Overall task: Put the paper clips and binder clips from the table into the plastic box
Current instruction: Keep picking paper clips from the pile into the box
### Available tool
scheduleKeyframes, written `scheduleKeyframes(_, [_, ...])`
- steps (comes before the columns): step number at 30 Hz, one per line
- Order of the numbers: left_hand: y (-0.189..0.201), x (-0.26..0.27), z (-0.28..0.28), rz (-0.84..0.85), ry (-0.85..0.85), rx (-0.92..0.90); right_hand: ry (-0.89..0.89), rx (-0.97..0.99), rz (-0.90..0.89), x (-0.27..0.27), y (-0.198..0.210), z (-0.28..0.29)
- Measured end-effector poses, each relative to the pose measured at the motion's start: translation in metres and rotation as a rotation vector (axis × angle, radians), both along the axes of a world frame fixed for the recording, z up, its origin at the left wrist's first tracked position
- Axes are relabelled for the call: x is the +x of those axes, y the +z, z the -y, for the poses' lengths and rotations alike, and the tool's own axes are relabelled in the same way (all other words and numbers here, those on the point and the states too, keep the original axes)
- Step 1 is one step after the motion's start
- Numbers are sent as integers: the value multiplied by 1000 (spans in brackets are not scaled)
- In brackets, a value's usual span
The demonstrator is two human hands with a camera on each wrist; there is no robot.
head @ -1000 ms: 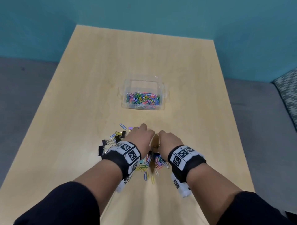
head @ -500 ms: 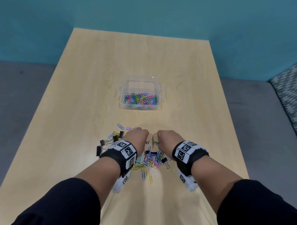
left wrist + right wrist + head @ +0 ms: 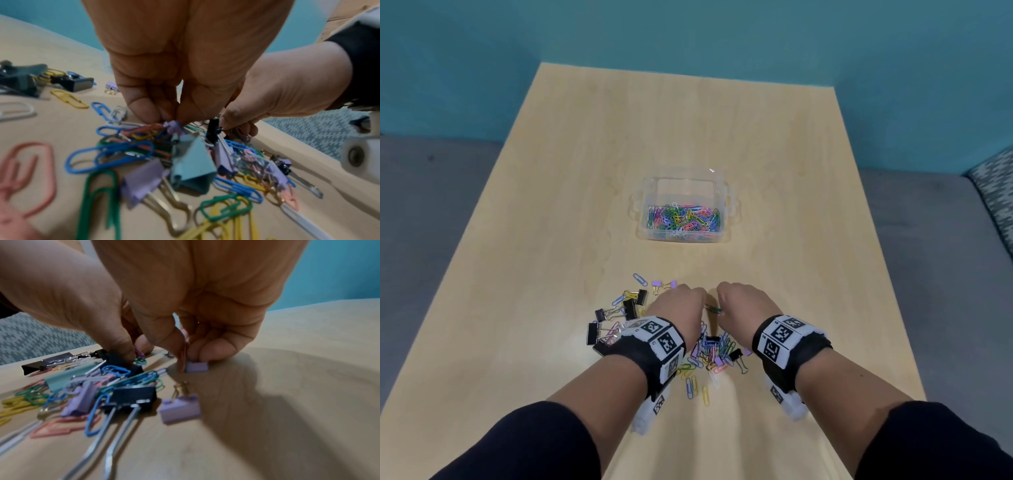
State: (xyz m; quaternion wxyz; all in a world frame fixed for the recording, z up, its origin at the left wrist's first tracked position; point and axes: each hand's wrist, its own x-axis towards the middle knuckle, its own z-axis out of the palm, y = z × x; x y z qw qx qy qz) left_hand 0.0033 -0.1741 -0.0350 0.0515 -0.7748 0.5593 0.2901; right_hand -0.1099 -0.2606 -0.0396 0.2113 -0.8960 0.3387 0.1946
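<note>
A clear plastic box (image 3: 726, 205) at mid table holds several coloured paper clips. A loose pile of paper clips and binder clips (image 3: 714, 354) lies on the table between my wrists. My left hand (image 3: 168, 121) is curled over the pile and pinches a small lilac binder clip (image 3: 173, 127) together with some paper clips. Just to its right, my right hand (image 3: 188, 357) pinches another lilac binder clip (image 3: 196, 367) and a pink paper clip against the table. A green paper clip (image 3: 714, 309) shows between the two fists.
More black binder clips (image 3: 631, 306) and paper clips are scattered left of my left hand. A larger black binder clip (image 3: 133, 398) and a lilac one (image 3: 180, 408) lie near my right fingers. The wooden table (image 3: 688, 137) stretches beyond the box to a teal wall.
My two fists have drawn slightly apart over the pile, so a green paper clip now shows between them. The box has not moved.
</note>
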Motion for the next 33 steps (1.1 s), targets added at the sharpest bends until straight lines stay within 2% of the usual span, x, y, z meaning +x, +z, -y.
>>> scheduleKeyframes(9, [-4, 11, 5, -47, 25, -73, -47, 12, 30, -1, 3, 20])
scheduleKeyframes(12, [3, 26, 8, -229, 284, -136, -154, 104, 94, -2, 8, 27])
scheduleKeyframes(15, [13, 45, 14, -501, 626, -253, -404, 240, 246, 0, 16, 38])
scheduleKeyframes(20, [39, 90, 37, -710, 823, -392, -574, 412, 444, 32, 41, 66])
scheduleKeyframes(23, [51, 108, 55, -713, 884, -468, -597, 421, 531, 59, 54, 79])
scheduleKeyframes(28, [62, 124, 74, -752, 905, -502, -584, 408, 571, 90, 67, 93])
scheduleKeyframes(31, [64, 127, 66, -621, 828, -536, -559, 309, 556, 80, 65, 98])
scheduleKeyframes(33, [62, 123, 50, -519, 744, -527, -488, 231, 473, 58, 58, 96])
